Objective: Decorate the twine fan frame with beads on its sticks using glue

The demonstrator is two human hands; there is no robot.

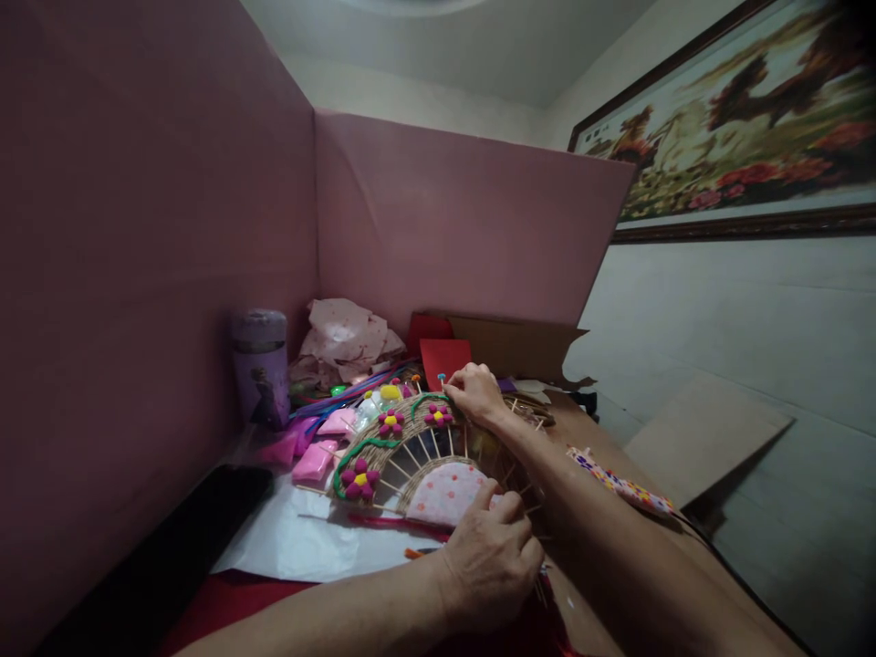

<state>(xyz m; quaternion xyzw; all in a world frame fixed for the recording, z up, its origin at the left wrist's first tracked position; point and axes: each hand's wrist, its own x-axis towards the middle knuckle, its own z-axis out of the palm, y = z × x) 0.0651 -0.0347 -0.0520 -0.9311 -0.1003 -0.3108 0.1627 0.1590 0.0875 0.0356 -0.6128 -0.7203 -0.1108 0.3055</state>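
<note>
A half-round fan (pixel 370 438) of thin sticks woven with twine stands tilted in front of me. Purple clay flowers with yellow centres and green clay vines decorate its woven band. At its base is a white half-circle with pink dots (pixel 448 493). My left hand (pixel 489 552) is closed on the fan's lower right part beside this half-circle. At the upper rim my right hand (pixel 475 392) is closed, fingertips pinched together beside a blue-tipped stick (pixel 442 379); what lies between them is hidden. Another stick tip (pixel 416 380) is orange.
Behind the fan lie pink clay packets (pixel 315 461), coloured strips (pixel 352 392), a crumpled dotted wrapper (pixel 349 333) and red paper (pixel 444 360). A purple tumbler (pixel 261 370) stands at left, with a dark flat object (pixel 171 547) nearer. Pink panels (pixel 465 219) enclose the back and left.
</note>
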